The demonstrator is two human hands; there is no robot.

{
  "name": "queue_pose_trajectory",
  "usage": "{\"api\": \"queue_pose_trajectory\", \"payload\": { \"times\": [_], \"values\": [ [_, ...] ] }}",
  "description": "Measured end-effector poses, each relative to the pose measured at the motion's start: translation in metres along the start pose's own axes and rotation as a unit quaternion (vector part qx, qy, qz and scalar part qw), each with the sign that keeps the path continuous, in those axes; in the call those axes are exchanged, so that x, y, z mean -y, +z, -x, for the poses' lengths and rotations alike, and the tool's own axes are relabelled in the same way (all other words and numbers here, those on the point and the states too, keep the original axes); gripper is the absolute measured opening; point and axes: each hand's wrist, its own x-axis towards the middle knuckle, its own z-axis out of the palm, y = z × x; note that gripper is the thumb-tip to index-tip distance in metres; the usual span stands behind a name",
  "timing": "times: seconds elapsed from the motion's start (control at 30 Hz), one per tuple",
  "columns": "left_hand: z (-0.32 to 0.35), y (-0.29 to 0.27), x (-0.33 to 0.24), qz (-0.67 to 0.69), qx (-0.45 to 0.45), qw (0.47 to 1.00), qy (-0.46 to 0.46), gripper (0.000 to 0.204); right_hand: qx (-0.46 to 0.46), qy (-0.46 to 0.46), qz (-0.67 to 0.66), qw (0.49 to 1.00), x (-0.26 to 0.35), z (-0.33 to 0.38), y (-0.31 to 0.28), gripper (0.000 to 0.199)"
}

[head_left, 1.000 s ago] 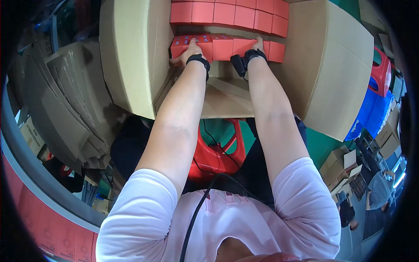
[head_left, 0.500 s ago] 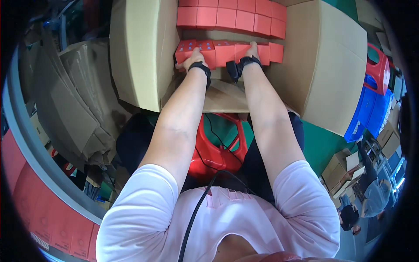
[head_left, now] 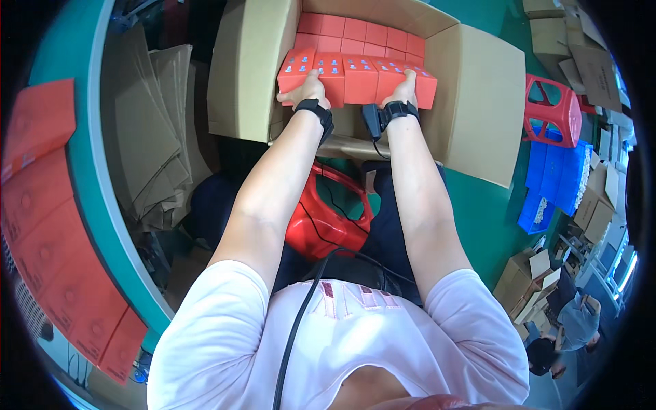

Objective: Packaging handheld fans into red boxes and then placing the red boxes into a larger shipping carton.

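Both my hands grip a row of several small red boxes [head_left: 360,83], pressed side by side, with small blue-and-white marks on their tops. My left hand [head_left: 309,90] is closed on the row's left part, thumb out along the near side. Toward the right end, my right hand [head_left: 406,90] grips the same row, its fingers partly hidden by the boxes. The row is held over the near part of an open cardboard carton [head_left: 476,102]. Behind it, more red boxes [head_left: 355,31] stand packed in rows inside the carton. Black straps circle both my wrists.
A red plastic stool [head_left: 328,215] stands between my legs. Flattened cardboard [head_left: 147,123] leans at the left, beside a green-topped table [head_left: 85,143] with larger red boxes [head_left: 51,246]. Blue bins [head_left: 557,171] and another red stool [head_left: 553,113] are at the right. People [head_left: 577,321] are farther off.
The row of red boxes has come up with both my hands and now covers part of the rows behind it. The view has shifted, showing more of the table at the left.
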Motion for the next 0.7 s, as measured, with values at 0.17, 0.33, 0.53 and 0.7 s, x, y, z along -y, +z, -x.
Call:
{"api": "queue_pose_trajectory", "payload": {
  "times": [0.17, 0.33, 0.53, 0.7],
  "values": [
    [0.025, -0.04, -0.004, 0.101, 0.078, 0.99, 0.063, 0.099, 0.092, -0.048, -0.108, 0.989, 0.009, 0.074, -0.028, 0.111],
    [0.052, -0.09, -0.008, 0.231, 0.228, 0.939, 0.115, 0.1, 0.26, -0.194, -0.179, 0.929, 0.006, 0.14, -0.071, 0.066],
    [0.084, -0.147, -0.008, 0.317, 0.302, 0.879, 0.188, 0.101, 0.339, -0.334, -0.169, 0.863, -0.004, 0.218, -0.125, 0.062],
    [0.111, -0.193, -0.018, 0.37, 0.381, 0.811, 0.244, 0.099, 0.419, -0.379, -0.2, 0.801, -0.012, 0.264, -0.159, 0.071]
  ]
}}
